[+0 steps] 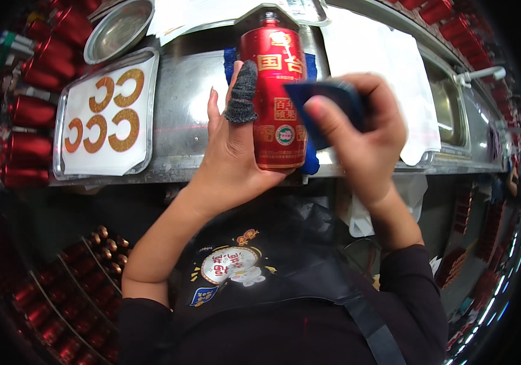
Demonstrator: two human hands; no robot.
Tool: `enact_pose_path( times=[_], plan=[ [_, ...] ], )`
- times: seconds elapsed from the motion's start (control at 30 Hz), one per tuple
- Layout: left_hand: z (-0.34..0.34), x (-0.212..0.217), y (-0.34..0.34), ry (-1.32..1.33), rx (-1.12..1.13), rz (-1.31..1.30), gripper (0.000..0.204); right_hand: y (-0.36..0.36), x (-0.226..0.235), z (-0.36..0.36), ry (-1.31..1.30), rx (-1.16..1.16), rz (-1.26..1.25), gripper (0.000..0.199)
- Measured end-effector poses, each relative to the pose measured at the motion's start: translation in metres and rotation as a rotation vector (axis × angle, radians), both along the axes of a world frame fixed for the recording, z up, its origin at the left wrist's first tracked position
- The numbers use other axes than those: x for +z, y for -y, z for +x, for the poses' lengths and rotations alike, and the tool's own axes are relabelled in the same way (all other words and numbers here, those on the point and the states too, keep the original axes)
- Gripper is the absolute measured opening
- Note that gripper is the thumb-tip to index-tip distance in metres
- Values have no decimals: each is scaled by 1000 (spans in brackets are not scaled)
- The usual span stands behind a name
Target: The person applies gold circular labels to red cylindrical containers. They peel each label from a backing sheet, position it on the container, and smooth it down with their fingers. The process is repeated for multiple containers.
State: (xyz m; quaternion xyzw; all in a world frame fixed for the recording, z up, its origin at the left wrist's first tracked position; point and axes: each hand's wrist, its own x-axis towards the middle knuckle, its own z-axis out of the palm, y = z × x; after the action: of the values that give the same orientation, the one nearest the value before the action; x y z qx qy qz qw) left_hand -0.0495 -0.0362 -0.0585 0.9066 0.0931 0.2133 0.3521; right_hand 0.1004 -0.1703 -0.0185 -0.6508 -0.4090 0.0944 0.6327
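A red bottle (pixel 266 85) with gold lettering and an uncapped-looking dark neck lies in front of me on a blue cloth (pixel 311 67), its base toward me. My left hand (pixel 227 149) grips its lower left side, thumb along the base; a grey knitted sleeve (pixel 242 94) covers one finger. Between the thumb and fingers of my right hand (pixel 370 137) is a flat dark blue piece, scraper-like (pixel 333 100). Its edge reaches close to the bottle's right side; whether it touches, I cannot tell. Motion blurs this hand.
On the left, a metal tray (pixel 59 149) bears a white sheet with several gold C-shaped stickers (pixel 123 129). Behind it sits a metal bowl (pixel 120 30). White sheets (pixel 370 67) cover the bench at right, beside a sink (pixel 452 115). Red bottles (pixel 29 115) crowd the left edge.
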Motion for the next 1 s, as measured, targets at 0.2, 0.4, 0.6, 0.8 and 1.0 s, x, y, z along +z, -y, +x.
enact_pose_path(
  times=[0.2,0.4,0.6,0.8,1.0],
  plan=[
    [12,-10,4,138,-45,-232,133,22,-56,-34,-261,-201,-41,17],
    [4,-22,-7,93,-63,-278,129,35,-52,-20,-357,-207,-2,18],
    [-4,-23,-17,-128,30,-63,119,14,-42,-21,-321,-362,-279,13],
    [-4,-27,-19,-72,-13,-87,109,15,-51,-22,-172,-261,-80,16],
    [-7,-31,-15,15,86,-55,97,11,-61,-19,-7,-150,-14,16]
  ],
)
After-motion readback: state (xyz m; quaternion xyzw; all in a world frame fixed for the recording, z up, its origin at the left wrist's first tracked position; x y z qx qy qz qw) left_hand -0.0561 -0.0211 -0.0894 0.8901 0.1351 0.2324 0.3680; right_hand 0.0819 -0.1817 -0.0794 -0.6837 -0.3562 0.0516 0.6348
